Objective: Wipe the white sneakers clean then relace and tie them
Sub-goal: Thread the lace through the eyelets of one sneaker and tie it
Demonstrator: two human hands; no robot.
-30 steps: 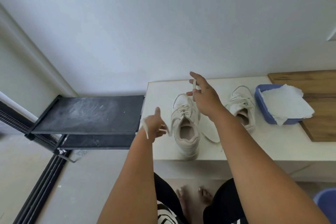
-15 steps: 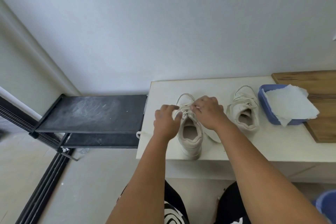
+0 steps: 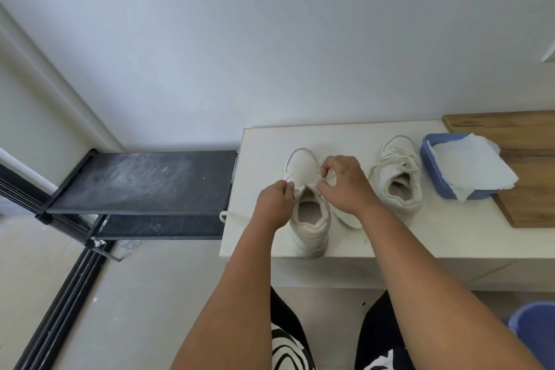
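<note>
While both hands work at the top of the near shoe, its lace runs across the tongue, just under the fingertips. The left hand pinches one end of the lace on the left side. The right hand pinches the other end on the right, fingers curled. The shoe stands on the white table, toe pointing away from the person. Both hands are equally close, so the knot can likely be pulled tight sideways. The other shoe sits to the right, near the blue tub.
</note>
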